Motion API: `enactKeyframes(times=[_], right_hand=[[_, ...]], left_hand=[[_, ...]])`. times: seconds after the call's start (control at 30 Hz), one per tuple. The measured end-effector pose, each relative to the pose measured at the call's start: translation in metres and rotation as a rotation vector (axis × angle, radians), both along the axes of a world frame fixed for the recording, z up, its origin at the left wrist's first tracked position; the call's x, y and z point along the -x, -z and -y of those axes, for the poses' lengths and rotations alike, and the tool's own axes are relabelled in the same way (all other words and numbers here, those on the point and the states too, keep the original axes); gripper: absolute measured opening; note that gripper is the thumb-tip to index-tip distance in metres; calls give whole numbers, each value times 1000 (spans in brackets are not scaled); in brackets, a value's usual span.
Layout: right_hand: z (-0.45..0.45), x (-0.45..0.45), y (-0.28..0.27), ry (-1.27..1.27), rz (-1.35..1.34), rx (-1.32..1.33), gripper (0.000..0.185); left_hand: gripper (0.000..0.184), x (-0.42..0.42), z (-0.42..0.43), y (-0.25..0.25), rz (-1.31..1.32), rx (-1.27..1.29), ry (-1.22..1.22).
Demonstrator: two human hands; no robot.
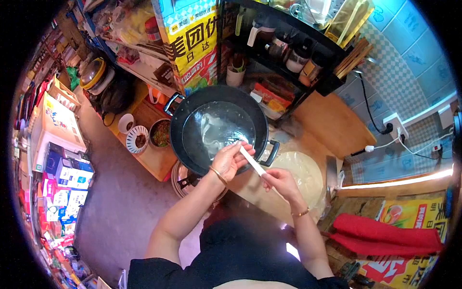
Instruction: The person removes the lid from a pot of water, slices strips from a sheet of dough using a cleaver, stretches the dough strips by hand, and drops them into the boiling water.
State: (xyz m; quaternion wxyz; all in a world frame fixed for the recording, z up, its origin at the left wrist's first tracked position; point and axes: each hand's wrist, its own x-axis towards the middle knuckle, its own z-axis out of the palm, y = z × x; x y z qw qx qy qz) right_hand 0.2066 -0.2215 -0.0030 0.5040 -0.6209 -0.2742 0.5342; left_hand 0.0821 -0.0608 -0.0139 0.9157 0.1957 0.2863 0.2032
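A pale strip (253, 163) runs across the near rim of the black pot (178, 123), between the pot's 4 and 5 o'clock; the right hand (279, 183) pinches its lower end, and the left hand (231, 161), loosely curled, holds its upper end at the fingertips. An uneven pull could tear the strip, a sudden drop could splash the liquid (237, 118), scalding fingers if it is hot, and crowding could make the strips inside stick together. A brush against the side handle (272, 152) at 4 o'clock might tip the pot. Between 11 and 12 o'clock, a yellow panel (191, 36) reads 美团优, with 日 and 达 below; 美 shows again on the yellow sheet (416, 212) at 4 o'clock
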Motion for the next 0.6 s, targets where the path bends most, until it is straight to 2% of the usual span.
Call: enactKeyframes(times=[0.23, 0.27, 0.3, 0.37, 0.43, 0.5, 0.53, 0.6], right_hand=[[17, -8, 4, 43, -125, -25, 15], [11, -4, 0, 71, -163, -63, 17], [4, -1, -2, 98, -199, -102, 19], [-8, 4, -1, 70, -207, -157, 21], [-11, 8, -7, 64, -151, -135, 20], [-6, 6, 5, 71, -111, -99, 19], [-3, 4, 8, 67, -68, -62, 18], [5, 2, 7, 63, -45, -37, 18]], left_hand=[[28, -1, -20, -9, 47, -192, -67], [37, -2, -13, -6, 162, -56, -1], [43, -3, -8, 2, 196, 157, 184], [44, -7, 10, 16, 249, 284, 369], [37, -7, 13, 22, 258, 213, 333], [29, -9, 8, 14, 41, -11, 73], [23, -8, 3, 9, 21, -12, 38], [24, -8, -6, 6, -24, -40, 13]])
